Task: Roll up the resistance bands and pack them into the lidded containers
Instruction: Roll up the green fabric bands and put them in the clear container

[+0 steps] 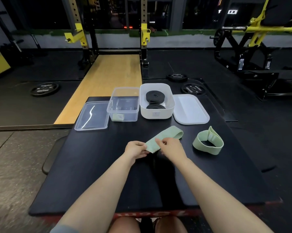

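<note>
on the black bench [108, 174], left hand [136, 149] and right hand [171, 147] pinch the flat green band [165, 136] end; better roll tight and straight.

The only camera sits on my head, looking forward and down along my forearms, close over the near end of the black bench [108, 174]. Its wide angle bends the edges and takes in the gym floor [15, 174] left and right, with the squat rack [84, 31] far ahead.
</note>
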### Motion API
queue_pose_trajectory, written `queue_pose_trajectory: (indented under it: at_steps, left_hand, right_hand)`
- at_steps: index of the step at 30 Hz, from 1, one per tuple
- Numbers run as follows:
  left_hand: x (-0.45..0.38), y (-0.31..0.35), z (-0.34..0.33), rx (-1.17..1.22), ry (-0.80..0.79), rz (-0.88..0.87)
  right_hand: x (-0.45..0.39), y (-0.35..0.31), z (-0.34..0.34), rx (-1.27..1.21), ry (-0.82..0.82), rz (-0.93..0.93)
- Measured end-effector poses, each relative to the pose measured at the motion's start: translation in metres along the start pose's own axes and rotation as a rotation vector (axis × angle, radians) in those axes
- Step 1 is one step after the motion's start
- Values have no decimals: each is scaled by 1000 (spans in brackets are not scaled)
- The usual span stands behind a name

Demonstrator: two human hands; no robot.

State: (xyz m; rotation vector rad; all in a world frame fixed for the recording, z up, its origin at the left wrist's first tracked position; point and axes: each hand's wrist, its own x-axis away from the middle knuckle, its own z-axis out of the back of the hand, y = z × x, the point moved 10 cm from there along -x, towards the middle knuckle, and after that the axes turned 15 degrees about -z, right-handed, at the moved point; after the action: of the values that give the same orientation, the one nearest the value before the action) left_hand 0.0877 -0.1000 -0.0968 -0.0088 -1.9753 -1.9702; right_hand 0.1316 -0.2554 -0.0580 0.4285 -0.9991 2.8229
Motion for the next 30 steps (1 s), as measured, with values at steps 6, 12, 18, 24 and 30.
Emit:
queue_pose_trajectory:
  at_steps: [6, 12, 18, 24, 30]
  left_hand:
    - [22, -14, 3, 112, -40, 59]
    - [44, -31, 10, 102, -121, 120]
    - [63, -41, 19, 9, -211, 134]
    - [69, -33, 33, -377, -308, 78]
    - [51, -20, 46, -398, -96, -76]
  right_hand:
    - [6, 26, -31, -557, -247, -345]
    - [13, 43, -51, -779, -180, -439]
    - [25, 32, -51, -569, -72, -319]
    - [41, 19, -54, -392, -83, -183]
    - [52, 24, -51, -359, -87, -138]
